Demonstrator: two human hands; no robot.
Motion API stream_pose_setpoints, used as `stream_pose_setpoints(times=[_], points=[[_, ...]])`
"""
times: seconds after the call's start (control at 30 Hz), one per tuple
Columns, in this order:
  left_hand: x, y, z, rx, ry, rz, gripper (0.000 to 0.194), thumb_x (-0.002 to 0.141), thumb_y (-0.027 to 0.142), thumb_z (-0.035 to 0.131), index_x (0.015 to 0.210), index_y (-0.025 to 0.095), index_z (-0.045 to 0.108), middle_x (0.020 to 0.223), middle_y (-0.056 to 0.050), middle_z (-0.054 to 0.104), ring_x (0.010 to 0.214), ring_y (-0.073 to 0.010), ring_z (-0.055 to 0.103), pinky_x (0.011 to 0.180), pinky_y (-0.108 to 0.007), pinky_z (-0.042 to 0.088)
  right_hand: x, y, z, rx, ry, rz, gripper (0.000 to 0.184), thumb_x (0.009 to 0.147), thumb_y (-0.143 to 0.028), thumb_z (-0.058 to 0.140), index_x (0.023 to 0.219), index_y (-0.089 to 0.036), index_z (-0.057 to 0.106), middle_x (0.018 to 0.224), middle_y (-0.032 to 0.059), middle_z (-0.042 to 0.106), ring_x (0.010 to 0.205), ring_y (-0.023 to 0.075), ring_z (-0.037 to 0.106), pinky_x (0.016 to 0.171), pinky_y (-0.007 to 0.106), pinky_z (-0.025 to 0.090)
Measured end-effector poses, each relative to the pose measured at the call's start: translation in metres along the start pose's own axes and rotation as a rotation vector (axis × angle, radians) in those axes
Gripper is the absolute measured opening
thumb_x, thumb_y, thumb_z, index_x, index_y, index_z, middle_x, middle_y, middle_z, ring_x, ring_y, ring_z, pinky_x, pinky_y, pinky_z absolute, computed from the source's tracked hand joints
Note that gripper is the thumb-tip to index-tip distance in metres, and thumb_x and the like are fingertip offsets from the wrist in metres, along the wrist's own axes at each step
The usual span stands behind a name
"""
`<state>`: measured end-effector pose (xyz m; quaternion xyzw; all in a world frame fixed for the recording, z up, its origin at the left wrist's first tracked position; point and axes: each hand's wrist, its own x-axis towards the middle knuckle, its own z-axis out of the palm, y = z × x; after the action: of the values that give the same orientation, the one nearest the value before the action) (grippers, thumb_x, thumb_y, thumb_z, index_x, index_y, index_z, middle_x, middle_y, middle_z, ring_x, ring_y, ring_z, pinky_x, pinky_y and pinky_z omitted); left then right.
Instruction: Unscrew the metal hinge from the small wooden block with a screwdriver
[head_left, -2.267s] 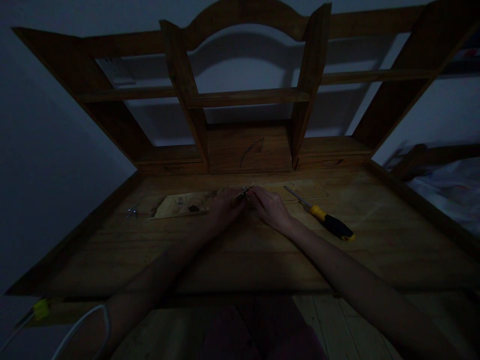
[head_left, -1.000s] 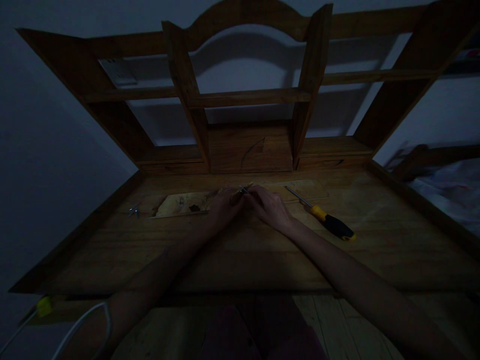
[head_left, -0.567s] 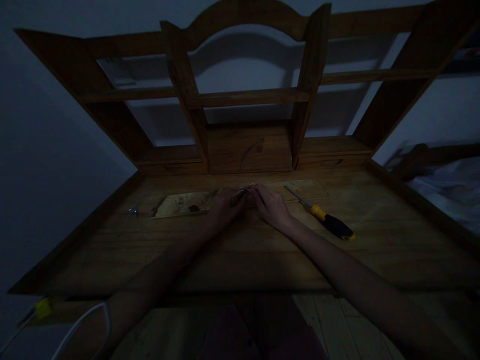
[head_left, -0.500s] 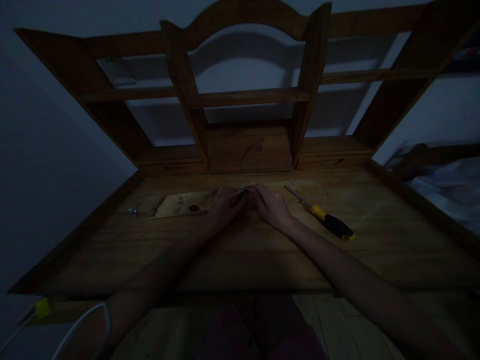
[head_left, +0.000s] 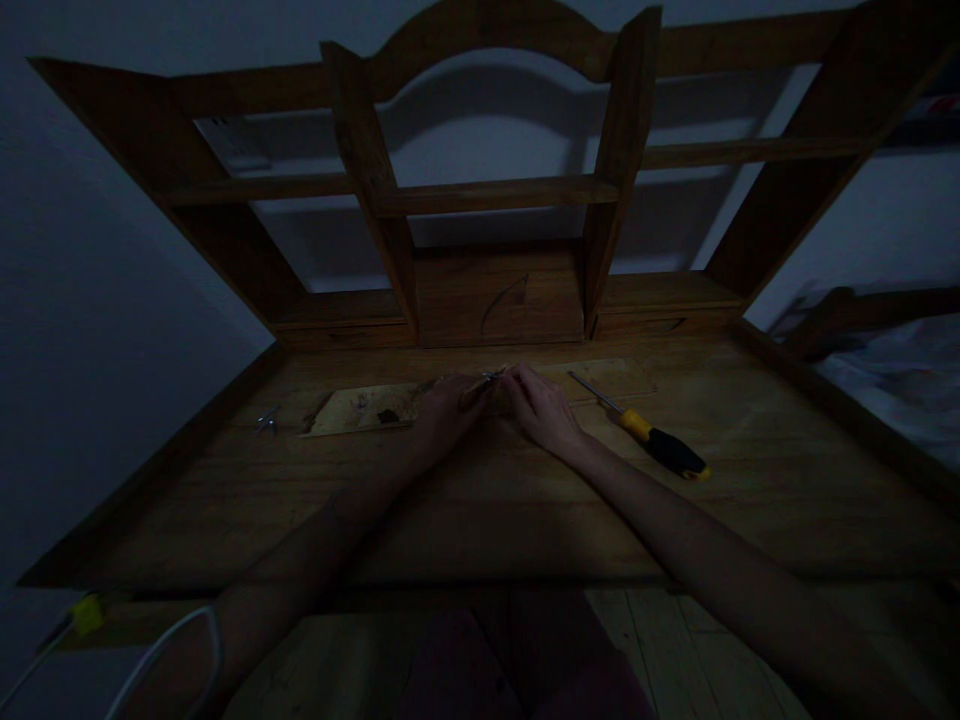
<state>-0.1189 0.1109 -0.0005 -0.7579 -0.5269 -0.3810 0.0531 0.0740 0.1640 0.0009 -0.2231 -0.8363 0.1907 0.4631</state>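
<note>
The scene is dim. My left hand [head_left: 444,410] and my right hand [head_left: 541,408] meet at the middle of a wooden desk [head_left: 480,500], fingers pinched together around a small metal part [head_left: 491,378] that glints between them. What the part is, I cannot make out. Both hands rest over a flat wooden board [head_left: 360,408] lying along the back of the desk.
A screwdriver [head_left: 651,437] with a yellow and black handle lies to the right of my right hand. A small metal piece [head_left: 265,420] sits at the desk's left. A wooden hutch [head_left: 495,180] rises behind. A white cable [head_left: 150,655] and a yellow-tipped item [head_left: 82,615] show lower left.
Hardly anything has moved. Both hands stay pinched on the small metal part at the same spot, with only slight finger shifts.
</note>
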Motion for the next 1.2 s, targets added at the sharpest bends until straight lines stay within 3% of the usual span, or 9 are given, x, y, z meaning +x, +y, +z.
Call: stream_pose_setpoints(times=[0.27,0.47,0.67,0.83,1.03,1.2], points=[[-0.001,-0.002,0.001,-0.014,0.057,-0.039,0.028,0.097,0.040,0.056,0.104,0.020,0.074,0.095,-0.006,0.072,0.090,-0.0177,0.068,0.085,-0.030,0.053,-0.001,-0.001,0.003,-0.050,0.066,-0.033,0.020,0.102,-0.034,0.050,0.095,-0.016,0.056,0.079,0.0004,0.057,0.066,0.0097,0.052,0.062,0.025,0.037],[-0.001,0.005,0.001,-0.016,0.099,-0.142,0.026,0.094,0.041,0.061,0.093,0.019,0.074,0.087,-0.005,0.071,0.080,-0.0174,0.067,0.077,-0.029,0.052,-0.001,0.002,0.002,-0.073,0.070,-0.032,0.023,0.102,-0.036,0.051,0.090,-0.016,0.055,0.075,0.0006,0.055,0.064,0.0099,0.048,0.060,0.026,0.035],[0.001,0.007,-0.002,-0.017,0.145,-0.335,0.033,0.088,0.044,0.064,0.076,0.015,0.071,0.065,-0.003,0.062,0.061,-0.0149,0.058,0.055,-0.024,0.041,-0.001,-0.001,0.004,-0.087,0.055,-0.118,0.020,0.101,-0.032,0.051,0.088,-0.016,0.053,0.075,0.0004,0.054,0.061,0.0086,0.047,0.057,0.024,0.034],[0.002,0.008,-0.003,-0.081,0.126,-0.522,0.049,0.086,0.057,0.063,0.064,0.014,0.063,0.054,-0.001,0.052,0.051,-0.0125,0.050,0.046,-0.023,0.029,-0.001,-0.004,0.002,-0.067,0.015,-0.093,0.022,0.102,-0.033,0.048,0.091,-0.015,0.054,0.078,0.0015,0.055,0.064,0.0093,0.049,0.060,0.024,0.036],[0.004,0.003,-0.001,-0.258,0.175,-0.655,0.051,0.076,0.063,0.073,0.085,0.013,0.074,0.078,-0.006,0.071,0.071,-0.0206,0.066,0.056,-0.024,0.045,-0.001,-0.003,-0.003,-0.085,0.027,-0.057,0.025,0.104,-0.036,0.047,0.091,-0.016,0.054,0.079,0.0019,0.056,0.067,0.0105,0.051,0.062,0.025,0.037],[0.003,-0.005,0.002,-0.365,0.170,-0.735,0.054,0.068,0.063,0.079,0.091,0.014,0.076,0.086,-0.008,0.073,0.081,-0.0237,0.069,0.067,-0.029,0.052,-0.001,0.003,-0.001,-0.086,0.039,-0.016,0.025,0.103,-0.037,0.049,0.091,-0.016,0.055,0.080,0.0019,0.056,0.069,0.0110,0.052,0.065,0.026,0.037]])
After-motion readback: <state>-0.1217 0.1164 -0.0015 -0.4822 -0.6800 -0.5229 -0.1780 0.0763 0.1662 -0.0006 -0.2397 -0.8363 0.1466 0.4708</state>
